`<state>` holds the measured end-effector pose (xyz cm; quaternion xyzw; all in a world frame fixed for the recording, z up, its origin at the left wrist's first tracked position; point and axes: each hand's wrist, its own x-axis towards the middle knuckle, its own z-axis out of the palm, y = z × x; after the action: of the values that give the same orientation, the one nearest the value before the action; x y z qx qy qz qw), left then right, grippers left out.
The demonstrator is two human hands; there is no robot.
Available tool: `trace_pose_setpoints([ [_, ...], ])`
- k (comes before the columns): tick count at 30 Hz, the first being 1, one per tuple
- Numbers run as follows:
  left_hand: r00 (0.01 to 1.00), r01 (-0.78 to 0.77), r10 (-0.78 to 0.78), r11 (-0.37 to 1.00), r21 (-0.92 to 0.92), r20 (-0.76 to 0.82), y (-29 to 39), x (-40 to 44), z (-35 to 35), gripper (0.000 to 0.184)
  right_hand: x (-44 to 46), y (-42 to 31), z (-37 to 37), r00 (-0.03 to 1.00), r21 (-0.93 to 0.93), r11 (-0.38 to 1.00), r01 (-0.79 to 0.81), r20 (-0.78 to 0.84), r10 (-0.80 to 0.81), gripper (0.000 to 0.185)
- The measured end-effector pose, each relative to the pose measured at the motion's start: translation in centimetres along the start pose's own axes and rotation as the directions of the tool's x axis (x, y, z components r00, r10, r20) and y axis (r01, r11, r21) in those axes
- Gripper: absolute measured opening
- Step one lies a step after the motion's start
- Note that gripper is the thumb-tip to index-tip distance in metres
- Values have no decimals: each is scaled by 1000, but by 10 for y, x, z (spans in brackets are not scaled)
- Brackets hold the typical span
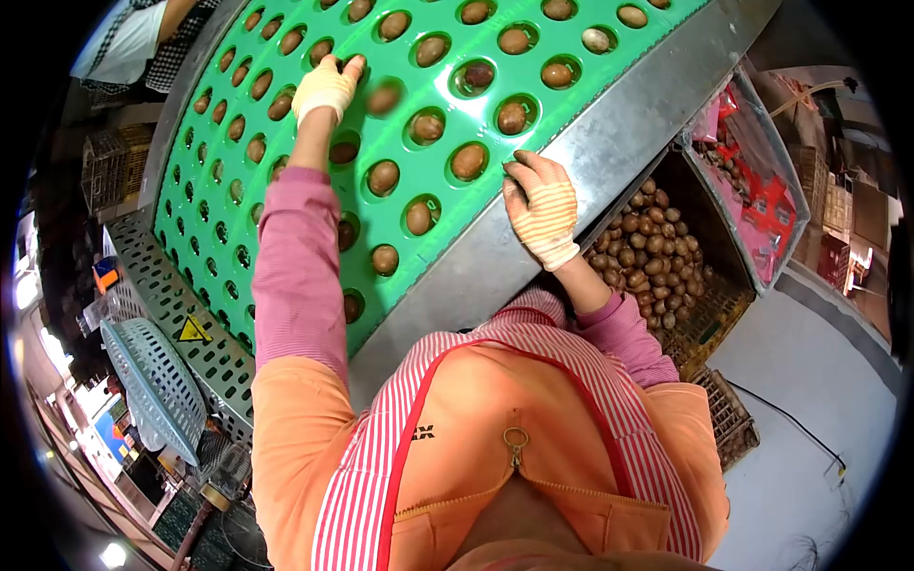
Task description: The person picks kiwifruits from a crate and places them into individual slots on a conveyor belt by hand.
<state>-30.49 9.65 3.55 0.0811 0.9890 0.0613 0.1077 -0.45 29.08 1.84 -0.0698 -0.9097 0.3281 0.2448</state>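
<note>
My left hand, in a pale work glove with bare fingertips, reaches over a green sheet with rows of round holes, many holding brown eggs. Its thumb and forefinger tips are apart; the other fingers are bent and partly hidden. A brown egg just right of this hand is blurred. Another egg sits in a hole beyond the fingertips. My right hand, in a striped glove, lies on the metal rim with loosely bent fingers and no object visible in it. A nearby egg sits in its hole.
Right of the rim, a crate holds many brown eggs. A plastic-lined bin with red pieces stands beyond it. At left are a perforated metal guard and a pale blue basket. Another person's sleeve shows at upper left.
</note>
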Motion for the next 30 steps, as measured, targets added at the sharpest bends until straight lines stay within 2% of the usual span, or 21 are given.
trace_pose_setpoints([
  [1, 1000, -5, 5, 1000, -16, 7, 2, 5, 4, 59, 0, 0, 0, 1000, 3, 1000, 3, 1, -3, 25],
  [3, 992, -124, 126, 986, -110, 8, -7, 19, 15, 47, 2, 0, 0, 1000, 0, 1000, 4, 2, -4, 25],
  [4, 960, -277, 279, 928, -250, -29, -15, 19, 17, 38, 2, -1, -1, 1000, 0, 1000, 1, 4, -1, 25],
  [5, 919, -394, 392, 900, -187, -51, -26, 22, 19, 33, 2, -1, 0, 1000, 2, 1000, -1, 7, 1, 25],
  [7, 876, -474, 465, 879, -49, -125, -45, 4, 23, 35, 0, 2, 2, 1000, -1, 1000, 10, 8, -10, 26],
  [10, 856, -424, 401, 906, 1, -327, -51, -27, 25, 40, 2, 3, 2, 1000, -1, 1000, 24, 11, -24, 26],
  [11, 845, -448, 388, 889, -92, -367, -57, -36, 32, 46, 2, 3, 2, 1000, 7, 1000, 24, 6, -24, 25],
  [13, 827, -478, 425, 876, -61, -369, -52, -71, 45, 52, 0, 3, 2, 1000, 11, 1000, 28, -4, -28, 25],
  [15, 851, -439, 467, 884, 162, -241, -57, -106, 79, 58, 0, 3, 3, 999, 5, 999, 47, -19, -47, 24],
  [16, 851, -456, 478, 878, 148, -218, -61, -111, 77, 59, -1, 4, 3, 999, -2, 999, 44, -12, -44, 24],
  [19, 888, -455, 445, 887, -74, -118, -60, -108, 56, 58, -2, 6, 3, 998, 0, 999, 55, -36, -55, 24],
  [20, 891, -448, 411, 866, -222, -193, -57, -112, 49, 55, -3, 9, 5, 998, 17, 998, 54, -41, -54, 24],
  [23, 940, -333, 294, 900, -281, -172, -41, -157, 20, 51, -4, 11, 5, 998, 14, 999, 42, -41, -42, 22],
  [24, 948, -271, 246, 957, -107, -201, -31, -184, 16, 50, -5, 14, 8, 998, 12, 999, 37, -54, -36, 20],
  [25, 989, -148, 148, 989, 5, 16, -17, -210, 0, 50, -4, 16, 8, 996, 21, 998, 58, -70, -57, 18],
  [27, 972, -151, 117, 976, 157, 206, -17, -240, 11, 49, -2, 17, 10, 999, 44, 998, 34, -33, -33, 17],
  [28, 945, -204, 146, 963, 177, 292, -20, -253, 20, 44, 0, 15, 3, 998, 31, 999, -7, 55, 5, 17],
  [29, 934, -239, 215, 970, 50, 284, -41, -253, 47, 39, 2, 12, -2, 988, 16, 998, -57, 143, 54, 17],
  [30, 934, -299, 302, 953, -50, 192, -48, -257, 53, 33, -3, 15, 0, 995, 43, 999, -32, 99, 27, 17],
])
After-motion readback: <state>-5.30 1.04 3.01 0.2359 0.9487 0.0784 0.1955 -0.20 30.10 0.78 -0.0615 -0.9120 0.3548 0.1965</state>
